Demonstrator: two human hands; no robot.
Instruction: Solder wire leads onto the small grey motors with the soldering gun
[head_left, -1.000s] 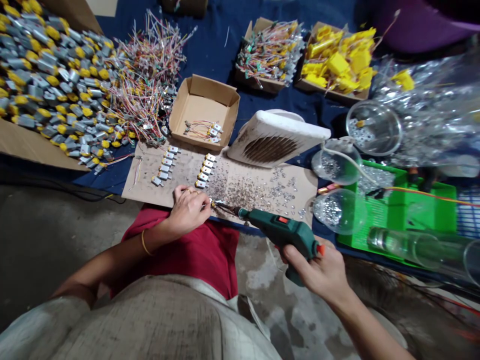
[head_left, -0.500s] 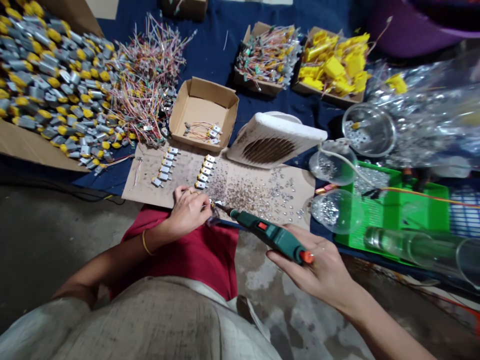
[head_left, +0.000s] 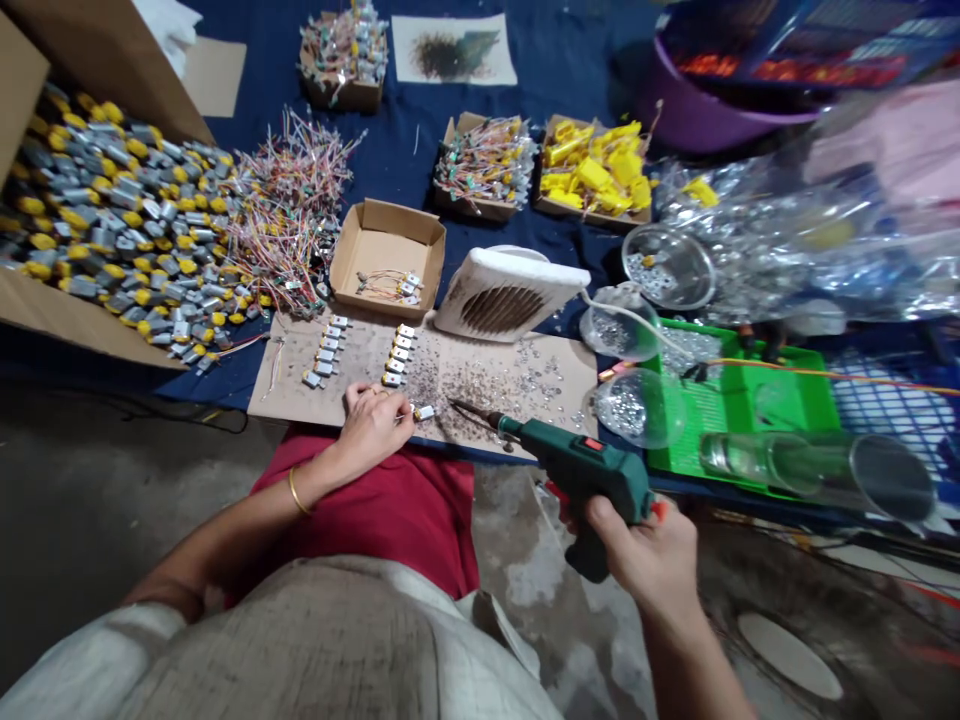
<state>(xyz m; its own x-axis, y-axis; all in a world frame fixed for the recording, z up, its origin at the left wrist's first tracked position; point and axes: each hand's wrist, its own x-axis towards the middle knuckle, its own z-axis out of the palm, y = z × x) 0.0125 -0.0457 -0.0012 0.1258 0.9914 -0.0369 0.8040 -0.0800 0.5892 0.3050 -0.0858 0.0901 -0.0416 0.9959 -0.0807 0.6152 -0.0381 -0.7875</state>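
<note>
My left hand (head_left: 375,425) pinches a small motor (head_left: 424,412) at the front edge of the cardboard sheet (head_left: 442,350). My right hand (head_left: 649,545) is wrapped round the rear of a green soldering gun (head_left: 585,462). The gun's dark tip points left over the sheet, a little right of the motor and apart from it. Two rows of small motors (head_left: 326,350) (head_left: 397,355) lie beyond my left hand. Dark specks and small shiny parts are scattered on the sheet's right half.
A white vented fan box (head_left: 510,290) stands behind the sheet, beside an open cardboard box (head_left: 386,235). A large box of motors (head_left: 112,220) and a wire heap (head_left: 289,210) lie left. Clear bowls (head_left: 626,405) and a green tray (head_left: 795,400) are at right.
The soldering gun has pulled back to the right from the motor, turned so its handle shows below. The view has tilted up, showing more of the far table.
</note>
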